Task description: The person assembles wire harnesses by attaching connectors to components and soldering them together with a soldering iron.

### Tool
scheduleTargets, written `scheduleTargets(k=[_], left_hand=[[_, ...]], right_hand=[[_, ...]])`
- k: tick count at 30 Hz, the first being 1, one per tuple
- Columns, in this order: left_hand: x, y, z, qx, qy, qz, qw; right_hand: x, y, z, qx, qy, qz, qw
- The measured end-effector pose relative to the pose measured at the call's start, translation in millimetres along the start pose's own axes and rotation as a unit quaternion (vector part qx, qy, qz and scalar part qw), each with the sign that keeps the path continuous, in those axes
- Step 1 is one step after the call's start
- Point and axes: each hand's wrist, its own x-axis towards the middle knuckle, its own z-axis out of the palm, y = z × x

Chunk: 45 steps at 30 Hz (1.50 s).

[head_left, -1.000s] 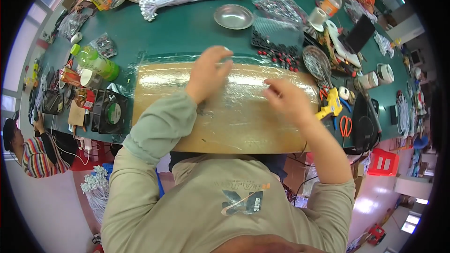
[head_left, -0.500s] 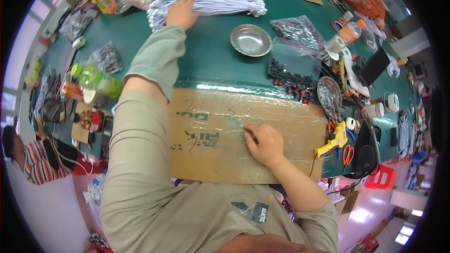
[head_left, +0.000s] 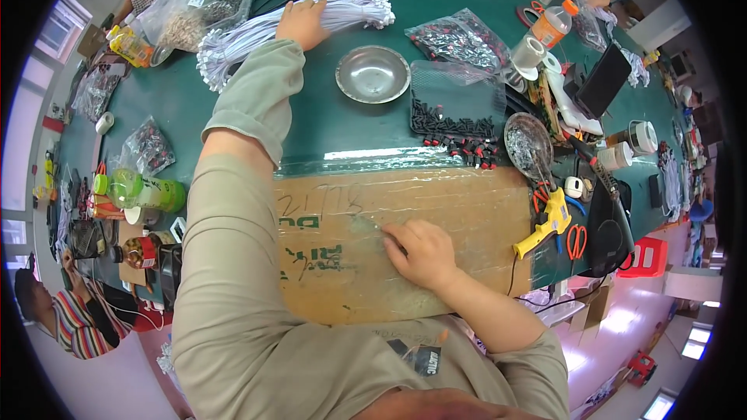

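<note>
Green tabletop [head_left: 319,113]: left hand [head_left: 303,25] has seemingly reached cables [head_left: 352,11].

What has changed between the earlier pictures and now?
The left hand moved forward from above the cardboard onto the white cable bundle; whether it grips is unclear. The right hand shifted left and closer in, over the cardboard. The metal bowl and yellow glue gun stayed put.

Left fingers [head_left: 306,9] reach far forward, right fingers [head_left: 402,231] loosely curled nearer
</note>
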Motion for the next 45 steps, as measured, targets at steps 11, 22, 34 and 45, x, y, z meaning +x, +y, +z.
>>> scheduleTargets(k=[11, 22, 34, 45], left_hand=[[-18, 24, -10, 0.056, 0.095, 0.08, 0.991], [-18, 24, 7, 0.064, 0.081, 0.031, 0.994], [-25, 29, -61, 0.117, 0.134, 0.068, 0.982], [-80, 88, -265, -0.056, -0.115, 0.091, 0.988]], right_hand=[[-5, 5, 1, -0.004, -0.002, 0.01, 1.0], [-6, 5, 8, -0.035, -0.018, 0.007, 0.999], [-16, 7, 10, -0.073, 0.01, 0.023, 0.997], [-16, 10, 9, -0.011, 0.038, 0.008, 0.999]])
